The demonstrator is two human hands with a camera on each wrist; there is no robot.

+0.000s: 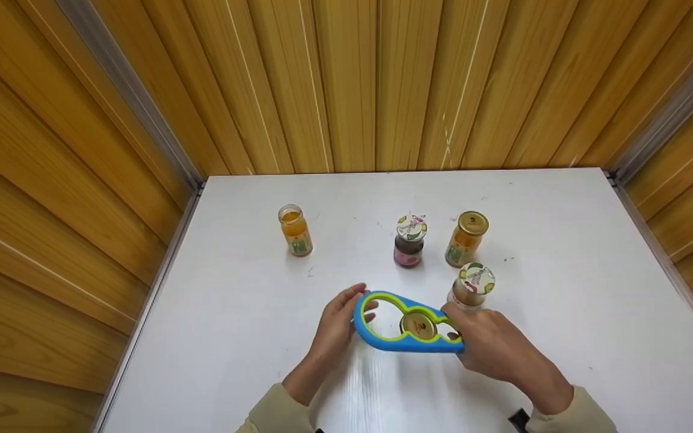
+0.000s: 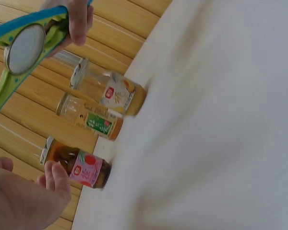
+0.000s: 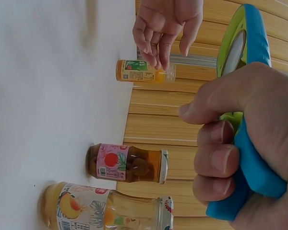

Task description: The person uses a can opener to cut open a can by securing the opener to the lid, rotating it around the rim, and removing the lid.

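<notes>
My right hand (image 1: 497, 343) grips the handle end of a blue and green jar opener (image 1: 403, 344), its fingers curled round it in the right wrist view. A gold lid (image 1: 418, 325) sits in the opener's middle opening; its pale underside (image 2: 25, 49) shows in the left wrist view, with no jar beneath it. My left hand (image 1: 335, 325) is by the opener's wide end, fingers loosely extended and holding nothing; whether it touches the opener I cannot tell. Just beyond my right hand stands a jar with a patterned white lid (image 1: 477, 278), its lower part hidden in the head view.
An uncapped jar of orange contents (image 1: 297, 231) stands at the left on the white table (image 1: 232, 337). Farther back are a pink-labelled jar (image 1: 408, 252) with a patterned lid and a gold-lidded jar (image 1: 464, 243). Wood-patterned walls (image 1: 346, 84) enclose the back and sides.
</notes>
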